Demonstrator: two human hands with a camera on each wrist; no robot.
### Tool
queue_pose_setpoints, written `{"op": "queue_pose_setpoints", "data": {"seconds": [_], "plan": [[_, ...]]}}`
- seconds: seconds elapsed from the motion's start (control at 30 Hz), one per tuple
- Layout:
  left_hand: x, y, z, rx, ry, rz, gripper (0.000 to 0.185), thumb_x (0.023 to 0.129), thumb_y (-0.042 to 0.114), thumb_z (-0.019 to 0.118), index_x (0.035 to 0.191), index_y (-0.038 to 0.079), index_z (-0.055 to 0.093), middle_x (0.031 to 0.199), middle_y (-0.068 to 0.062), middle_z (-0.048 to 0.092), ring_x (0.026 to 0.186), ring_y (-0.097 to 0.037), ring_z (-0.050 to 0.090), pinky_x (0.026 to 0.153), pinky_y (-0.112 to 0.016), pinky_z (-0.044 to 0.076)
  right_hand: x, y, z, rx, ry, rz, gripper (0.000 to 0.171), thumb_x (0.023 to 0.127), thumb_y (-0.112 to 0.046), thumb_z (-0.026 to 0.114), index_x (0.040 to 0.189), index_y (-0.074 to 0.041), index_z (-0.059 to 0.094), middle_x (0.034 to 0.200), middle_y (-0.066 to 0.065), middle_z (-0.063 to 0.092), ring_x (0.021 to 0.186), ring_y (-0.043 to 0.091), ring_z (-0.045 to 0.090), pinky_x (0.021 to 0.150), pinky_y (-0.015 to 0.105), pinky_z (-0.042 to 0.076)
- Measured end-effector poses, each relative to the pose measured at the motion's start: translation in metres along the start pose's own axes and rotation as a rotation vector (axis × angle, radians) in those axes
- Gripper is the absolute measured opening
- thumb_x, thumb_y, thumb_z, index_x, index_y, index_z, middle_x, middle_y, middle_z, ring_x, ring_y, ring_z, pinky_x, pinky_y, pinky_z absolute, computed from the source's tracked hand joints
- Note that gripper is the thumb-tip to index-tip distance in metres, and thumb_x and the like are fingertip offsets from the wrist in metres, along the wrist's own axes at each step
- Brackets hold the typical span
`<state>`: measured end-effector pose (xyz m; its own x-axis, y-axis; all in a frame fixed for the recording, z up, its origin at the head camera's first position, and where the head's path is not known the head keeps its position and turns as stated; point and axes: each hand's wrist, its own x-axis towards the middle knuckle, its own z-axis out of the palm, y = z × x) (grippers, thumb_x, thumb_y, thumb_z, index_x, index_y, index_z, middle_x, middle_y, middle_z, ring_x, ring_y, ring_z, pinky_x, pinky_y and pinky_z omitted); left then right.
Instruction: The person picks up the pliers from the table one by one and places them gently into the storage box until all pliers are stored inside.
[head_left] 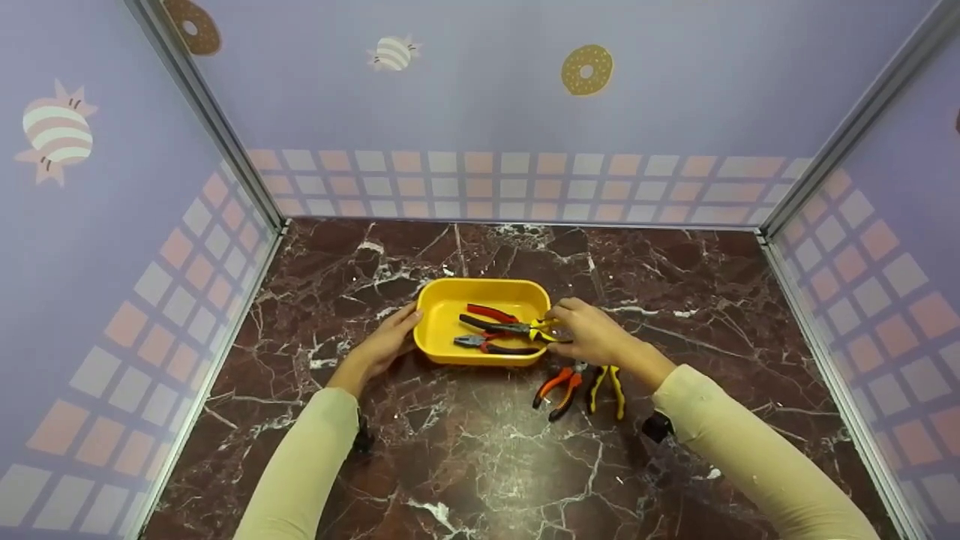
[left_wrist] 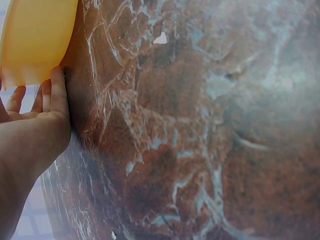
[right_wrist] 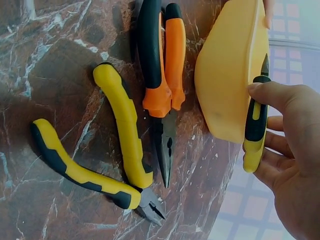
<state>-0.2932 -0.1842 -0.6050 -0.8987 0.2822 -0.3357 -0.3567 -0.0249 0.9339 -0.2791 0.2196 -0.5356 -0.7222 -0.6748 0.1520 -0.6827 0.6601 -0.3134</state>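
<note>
A yellow plastic tray stands on the marble-patterned surface, with pliers with red and black handles lying inside. Other red and black handles lie beside them, partly covered. My left hand holds the tray's left end, fingers against the outer wall in the left wrist view. At the tray's right end, my right hand pinches yellow-and-black pliers by the handles, their jaws pointing left over the tray. Just below that hand lie orange-and-black long-nose pliers and yellow-and-black cutting pliers with spread handles.
Patterned purple panels enclose the marble-patterned surface at the back and on both sides. Metal strips run along the panels' lower edges.
</note>
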Motion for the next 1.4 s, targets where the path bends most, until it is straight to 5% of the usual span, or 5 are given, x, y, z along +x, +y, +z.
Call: {"op": "queue_pose_setpoints", "data": {"seconds": [0.9,1.4], "plan": [[0.0,0.001,-0.003,0.024,-0.007,-0.005,0.066,0.116,0.036,0.044,0.171,0.01,0.018,0.171,-0.016,0.029,0.152,-0.035,0.04,0.124,-0.049,0.036,0.014,-0.011,0.0,-0.012,-0.019,-0.011,0.047,0.092,-0.03,0.086,0.128,-0.003,0.07,0.123,0.015,0.066,0.108,0.03,0.063,0.085,0.048,0.058],[-0.001,0.001,-0.001,0.017,0.001,-0.006,0.064,0.116,0.034,0.045,0.171,0.012,0.019,0.17,-0.015,0.033,0.15,-0.035,0.043,0.124,-0.049,0.036,0.025,-0.015,0.009,-0.004,-0.046,0.012,0.047,0.092,-0.027,0.086,0.13,-0.005,0.069,0.129,0.016,0.065,0.118,0.034,0.062,0.094,0.053,0.057]]}}
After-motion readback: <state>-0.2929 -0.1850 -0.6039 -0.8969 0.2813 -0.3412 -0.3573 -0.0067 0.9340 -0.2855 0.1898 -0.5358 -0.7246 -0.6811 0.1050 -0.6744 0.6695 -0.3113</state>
